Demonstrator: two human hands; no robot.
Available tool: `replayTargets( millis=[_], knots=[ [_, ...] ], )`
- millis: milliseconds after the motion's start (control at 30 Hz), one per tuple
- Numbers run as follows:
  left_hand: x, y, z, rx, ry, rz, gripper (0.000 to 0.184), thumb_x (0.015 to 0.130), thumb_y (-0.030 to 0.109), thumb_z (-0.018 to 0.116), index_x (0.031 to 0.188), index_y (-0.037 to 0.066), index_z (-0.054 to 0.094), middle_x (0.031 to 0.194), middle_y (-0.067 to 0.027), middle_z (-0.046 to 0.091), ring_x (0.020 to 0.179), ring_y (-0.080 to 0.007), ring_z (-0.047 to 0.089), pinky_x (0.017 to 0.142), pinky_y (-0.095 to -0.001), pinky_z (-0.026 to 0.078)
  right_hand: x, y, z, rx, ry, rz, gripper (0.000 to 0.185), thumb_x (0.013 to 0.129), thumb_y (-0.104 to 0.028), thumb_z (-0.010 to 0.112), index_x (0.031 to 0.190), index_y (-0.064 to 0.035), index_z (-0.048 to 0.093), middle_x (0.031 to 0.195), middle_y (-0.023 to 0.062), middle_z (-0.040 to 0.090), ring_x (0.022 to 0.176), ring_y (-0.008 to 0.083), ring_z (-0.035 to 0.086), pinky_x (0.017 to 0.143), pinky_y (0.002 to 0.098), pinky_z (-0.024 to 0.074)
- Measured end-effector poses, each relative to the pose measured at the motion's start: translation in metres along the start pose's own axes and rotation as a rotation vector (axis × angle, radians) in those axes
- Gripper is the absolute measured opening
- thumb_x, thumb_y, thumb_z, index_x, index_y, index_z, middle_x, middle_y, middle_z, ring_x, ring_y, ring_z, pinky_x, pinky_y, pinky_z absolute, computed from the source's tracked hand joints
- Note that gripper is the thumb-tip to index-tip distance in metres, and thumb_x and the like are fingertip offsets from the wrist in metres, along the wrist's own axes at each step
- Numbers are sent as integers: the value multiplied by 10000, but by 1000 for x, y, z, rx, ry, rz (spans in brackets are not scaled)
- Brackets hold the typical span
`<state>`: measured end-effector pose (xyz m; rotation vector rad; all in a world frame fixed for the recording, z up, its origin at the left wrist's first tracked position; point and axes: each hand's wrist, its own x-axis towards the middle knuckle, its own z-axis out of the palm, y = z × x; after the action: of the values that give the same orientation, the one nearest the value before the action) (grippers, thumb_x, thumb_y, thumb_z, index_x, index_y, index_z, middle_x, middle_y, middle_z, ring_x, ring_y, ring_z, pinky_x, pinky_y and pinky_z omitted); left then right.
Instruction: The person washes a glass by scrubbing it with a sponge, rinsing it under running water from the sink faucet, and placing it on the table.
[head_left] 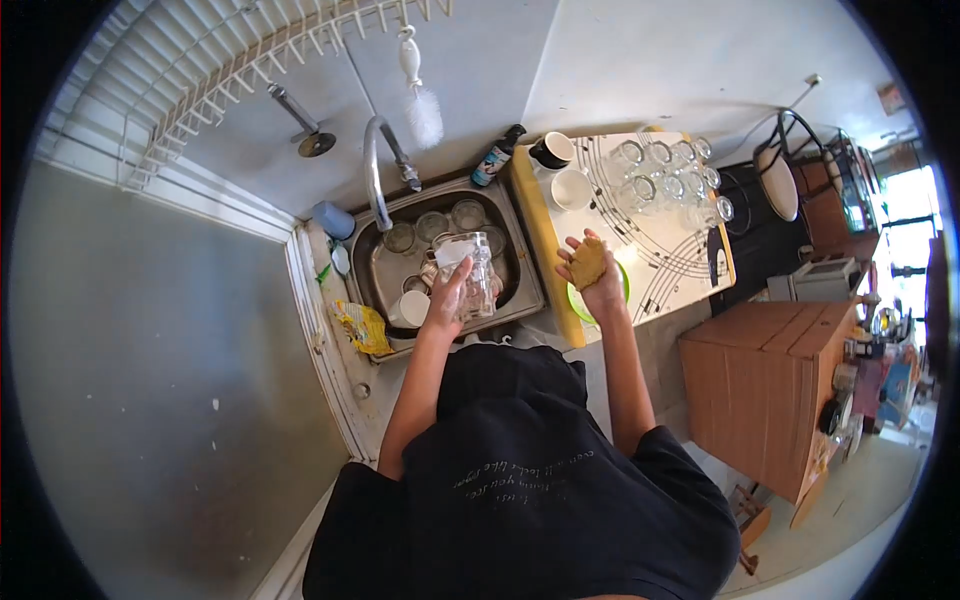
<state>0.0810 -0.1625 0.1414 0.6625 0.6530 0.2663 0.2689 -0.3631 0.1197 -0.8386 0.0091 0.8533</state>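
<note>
My left hand [455,295] is wrapped round a clear drinking glass [482,272], tilted above the near right part of the sink. My right hand [603,293], palm up, has a yellowish-brown sponge [588,262] across its palm and fingers. Under that hand, a bright green dish [624,284] shows partly at the table's edge. Inside the metal sink [522,285] lie several glasses [468,213] and a white mug [411,309]. The glass in my left hand hides part of the sink's contents.
A curved faucet [376,170] arches over the sink. Upturned glasses [670,186], a white cup [571,190] and a black mug [551,151] stand on the patterned table [640,260]. A dark bottle [497,157] stands behind the sink; a yellow packet [362,329] lies left.
</note>
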Motion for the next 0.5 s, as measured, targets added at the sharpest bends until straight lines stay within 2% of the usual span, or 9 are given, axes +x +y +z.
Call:
replayTargets(
  millis=[33, 100, 133, 200, 267, 300, 333, 433, 500],
  knots=[
    [5, -4, -2, -23, -16, -31, 461, 913, 456, 625, 1134, 52, 597, 895, -98, 679, 705, -220, 685, 635, -363, 580, -4, 0, 32, -168, 33, -131, 477, 1017, -353, 466, 1401, -82, 384, 1242, 183, 574, 1089, 292, 602, 884, 428, 528],
    [10, -10, -1, -68, -55, -61, 627, 936, 643, 453, 1150, 72, 599, 903, -78, 684, 726, -215, 682, 654, -346, 564, -7, 9, 85, -419, -60, -316, 415, 991, -220, 523, 1361, -54, 435, 1293, 201, 551, 1162, 305, 574, 974, 422, 475],
    [11, -10, 2, -67, -39, -50, 627, 936, 643, 453, 1150, 72, 599, 903, -78, 684, 726, -215, 682, 654, -346, 564, -4, 17, 102, -569, -142, -415, 401, 971, -175, 544, 1341, -47, 460, 1309, 200, 546, 1195, 318, 557, 1013, 426, 448],
    [15, -7, 8, -152, -148, -8, 731, 920, 696, 411, 1281, 72, 534, 1093, -82, 665, 963, -230, 666, 795, -398, 558, 0, 29, 126, -984, -369, -601, 429, 901, -127, 602, 1307, -42, 496, 1351, 176, 527, 1292, 359, 476, 1108, 471, 343],
    [7, 6, 29, -88, 19, 35, 775, 909, 737, 363, 1321, 98, 512, 1173, -78, 635, 1039, -255, 636, 869, -422, 531, -9, 28, 154, -1453, -568, -803, 449, 839, -126, 645, 1271, -72, 538, 1380, 142, 505, 1344, 382, 403, 1153, 525, 246],
    [8, 10, 33, -354, -114, -32, 790, 906, 750, 341, 1329, 105, 511, 1193, -80, 625, 1069, -268, 619, 909, -440, 509, -11, 28, 154, -1522, -659, -836, 371, 858, -227, 645, 1212, -123, 608, 1385, 119, 495, 1366, 363, 373, 1169, 564, 180],
    [8, 17, 35, -616, -253, -97, 806, 902, 763, 319, 1338, 112, 509, 1212, -83, 615, 1099, -280, 602, 949, -459, 487, -10, 26, 153, -1509, -678, -849, 371, 858, -227, 645, 1212, -123, 608, 1385, 119, 495, 1366, 363, 373, 1169, 564, 180],
    [5, 23, 31, -459, -156, -73, 808, 894, 771, 325, 1327, 119, 526, 1253, -97, 593, 1089, -273, 608, 934, -454, 503, 4, 10, 147, -1490, -1230, -999, 372, 870, -426, 597, 1121, -163, 677, 1310, 104, 538, 1341, 321, 423, 1165, 608, 152],
    [3, 19, 42, -293, -135, 65, 802, 892, 764, 352, 1345, 121, 505, 1281, -107, 576, 1094, -255, 619, 916, -420, 531, 31, -5, 149, -1466, -1211, -1064, 370, 877, -424, 579, 1106, -152, 680, 1306, 110, 541, 1320, 333, 440, 1158, 615, 165]
  ],
)
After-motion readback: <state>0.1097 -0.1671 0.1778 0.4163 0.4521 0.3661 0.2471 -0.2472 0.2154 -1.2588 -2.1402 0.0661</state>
